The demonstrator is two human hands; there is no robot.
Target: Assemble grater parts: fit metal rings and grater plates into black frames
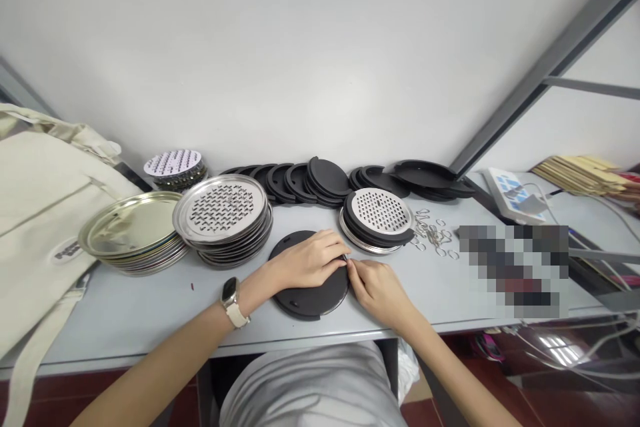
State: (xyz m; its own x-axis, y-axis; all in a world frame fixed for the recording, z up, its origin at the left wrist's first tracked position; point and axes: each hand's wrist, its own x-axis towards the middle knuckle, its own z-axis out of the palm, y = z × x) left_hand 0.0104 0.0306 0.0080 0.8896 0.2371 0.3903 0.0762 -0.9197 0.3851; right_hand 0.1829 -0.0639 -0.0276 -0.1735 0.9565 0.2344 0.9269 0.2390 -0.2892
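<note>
Near frame's lower centre, left hand [316,257] bracing round black disc [303,302], grip unclear; right hand [376,288] pinching small metallic piece [345,257]; firm bracing likely helping.

The pale table [160,307] bears a black disc [310,300], a grater stack [223,220] and loose metal rings [436,235].

Palm-down left hand [314,259] adjoins curled right hand [379,290].

A head-worn camera, the only view, looks forward and down from above the near edge of the desk [150,317], close over its top, facing the pale wall [300,47] behind it.
</note>
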